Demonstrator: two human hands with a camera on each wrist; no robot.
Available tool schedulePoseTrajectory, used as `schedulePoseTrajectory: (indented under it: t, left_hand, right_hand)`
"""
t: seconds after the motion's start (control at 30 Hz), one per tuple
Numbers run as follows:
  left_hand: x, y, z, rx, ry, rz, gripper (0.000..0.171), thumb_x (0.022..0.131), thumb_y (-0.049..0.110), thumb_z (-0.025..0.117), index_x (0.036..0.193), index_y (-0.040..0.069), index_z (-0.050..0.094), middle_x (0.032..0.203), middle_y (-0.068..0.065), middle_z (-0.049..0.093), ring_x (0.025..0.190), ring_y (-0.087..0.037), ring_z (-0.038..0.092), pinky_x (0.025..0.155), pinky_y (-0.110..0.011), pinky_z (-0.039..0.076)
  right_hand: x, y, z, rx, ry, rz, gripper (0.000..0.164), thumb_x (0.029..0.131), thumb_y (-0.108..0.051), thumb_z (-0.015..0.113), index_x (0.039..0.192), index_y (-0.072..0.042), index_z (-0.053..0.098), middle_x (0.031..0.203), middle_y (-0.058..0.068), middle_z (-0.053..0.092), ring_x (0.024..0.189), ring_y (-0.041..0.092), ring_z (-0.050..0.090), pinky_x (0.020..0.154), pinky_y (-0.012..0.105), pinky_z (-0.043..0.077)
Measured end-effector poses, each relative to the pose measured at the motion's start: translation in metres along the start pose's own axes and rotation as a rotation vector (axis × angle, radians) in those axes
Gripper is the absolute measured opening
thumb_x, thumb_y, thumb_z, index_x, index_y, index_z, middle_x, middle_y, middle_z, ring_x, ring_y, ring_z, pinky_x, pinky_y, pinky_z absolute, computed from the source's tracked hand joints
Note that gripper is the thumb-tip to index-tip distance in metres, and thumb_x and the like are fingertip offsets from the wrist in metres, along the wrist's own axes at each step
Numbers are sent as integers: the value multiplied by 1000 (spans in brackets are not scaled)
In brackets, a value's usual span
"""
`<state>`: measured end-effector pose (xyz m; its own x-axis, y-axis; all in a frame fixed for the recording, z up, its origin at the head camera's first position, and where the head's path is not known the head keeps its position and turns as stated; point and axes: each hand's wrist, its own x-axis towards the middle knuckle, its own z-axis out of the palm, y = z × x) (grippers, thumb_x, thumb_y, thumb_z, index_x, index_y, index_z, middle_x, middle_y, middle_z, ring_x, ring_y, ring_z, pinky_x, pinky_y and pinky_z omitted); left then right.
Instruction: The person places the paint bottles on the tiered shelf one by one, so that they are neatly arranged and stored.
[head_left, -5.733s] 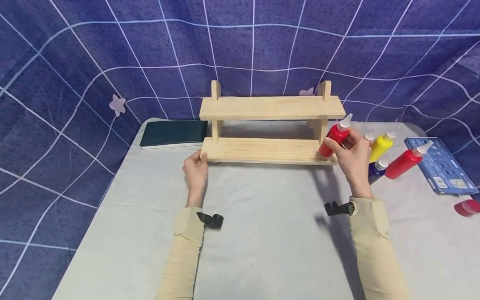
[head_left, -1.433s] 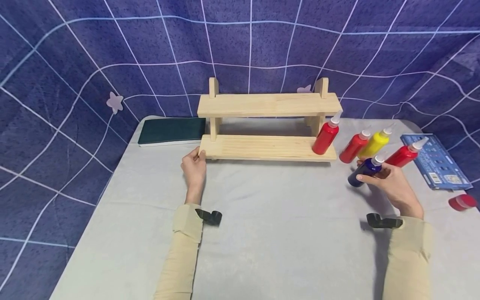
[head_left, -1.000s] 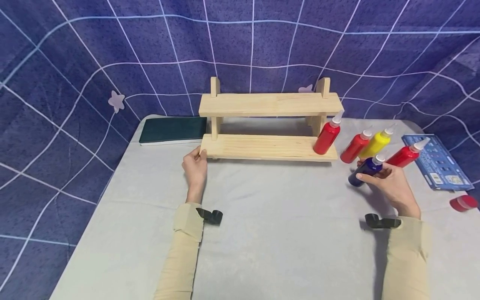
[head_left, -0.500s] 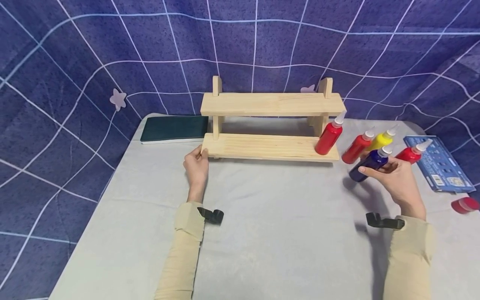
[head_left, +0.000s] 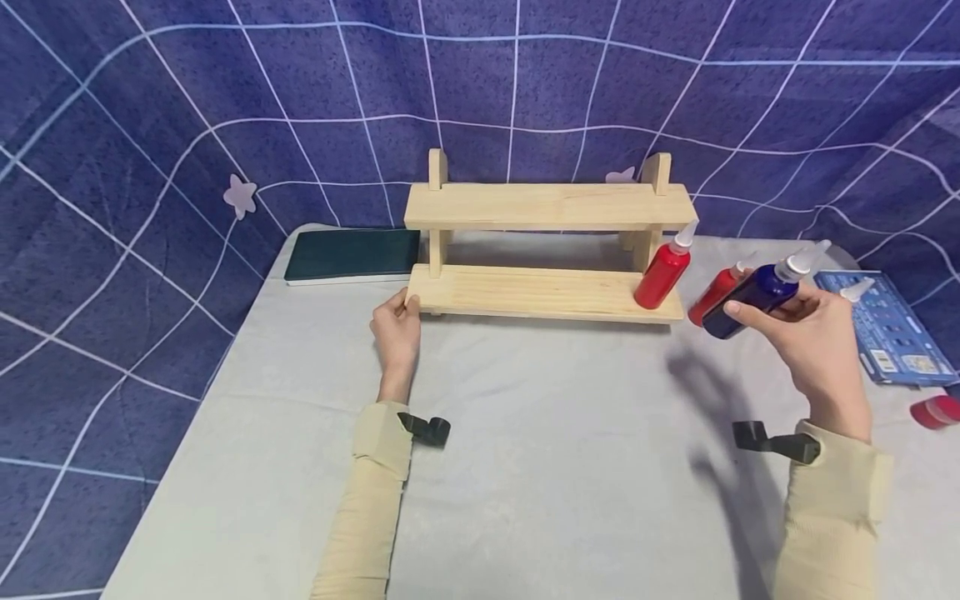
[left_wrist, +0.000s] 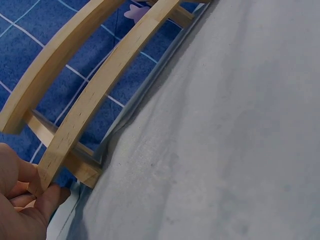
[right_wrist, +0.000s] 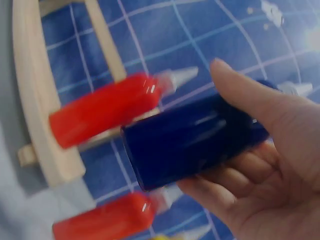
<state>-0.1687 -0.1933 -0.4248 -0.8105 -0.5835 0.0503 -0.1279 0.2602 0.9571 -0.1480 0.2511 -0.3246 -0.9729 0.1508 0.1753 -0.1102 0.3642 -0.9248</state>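
A dark blue squeeze bottle [head_left: 753, 300] with a white nozzle is in my right hand [head_left: 817, 342], lifted above the table and tilted. The right wrist view shows my thumb on one side of the blue bottle [right_wrist: 195, 140] and my fingers on the other. My left hand [head_left: 397, 333] pinches the left end of the lower board of a two-tier wooden shelf [head_left: 540, 292]; the left wrist view shows thumb and fingers on the board's end [left_wrist: 47, 170]. A red squeeze bottle [head_left: 663, 275] stands at the right end of that lower board.
Another red bottle [head_left: 716, 293] stands right of the shelf, partly behind the blue one. A yellow bottle's nozzle [right_wrist: 197, 233] shows in the right wrist view. A blue box [head_left: 892, 333] and small red jar [head_left: 936, 412] lie farther right. A dark green book [head_left: 352, 254] lies left.
Earlier my right hand held the red bottle at the shelf's lower board; that bottle now stands there alone. The right hand has since gripped the blue bottle and raised it. My left hand stays put.
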Motion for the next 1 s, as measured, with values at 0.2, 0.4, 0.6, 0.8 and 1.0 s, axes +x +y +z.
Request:
schedulePoseTrajectory:
  t: [0.2, 0.4, 0.6, 0.8, 1.0]
  left_hand:
    - [0, 1, 0, 16, 3, -1, 35, 97, 14, 61, 129, -1, 61, 123, -22, 64, 110, -26, 66, 90, -32, 56]
    - [0, 1, 0, 29, 13, 1, 35, 97, 15, 61, 129, -1, 61, 121, -21, 65, 108, -26, 67, 89, -32, 56]
    - [0, 0, 0, 28, 8, -6, 35, 97, 15, 61, 129, 0, 62, 120, -21, 66, 107, -26, 67, 89, -33, 57]
    - [0, 0, 1, 28, 13, -9, 35, 97, 15, 61, 129, 0, 62, 119, -21, 66, 107, -26, 68, 89, -34, 57]
    - [0, -1, 1, 20, 20, -9, 35, 97, 15, 61, 128, 0, 62, 120, -21, 66, 108, -26, 67, 89, -32, 56]
  right_hand:
    - [-1, -21, 13, 264, 9, -34, 25, 76, 4, 80, 95, -11, 74, 74, -9, 70, 63, 1, 62, 55, 10, 45]
    - [4, -32, 30, 469, -52, -107, 38, 74, 14, 76, 110, 3, 71, 94, 0, 75, 84, 7, 71, 77, 12, 55]
    - [4, -37, 48, 357, -54, -108, 37, 75, 9, 79, 110, 2, 70, 90, -6, 74, 79, 4, 69, 75, 10, 54]
    - [7, -36, 67, 276, -97, -114, 38, 77, 3, 80, 113, 0, 70, 87, -10, 72, 74, 0, 66, 68, 9, 52]
    - [10, -32, 85, 335, -142, -145, 37, 77, 5, 79, 111, -5, 71, 97, -8, 73, 87, 3, 67, 78, 11, 52]
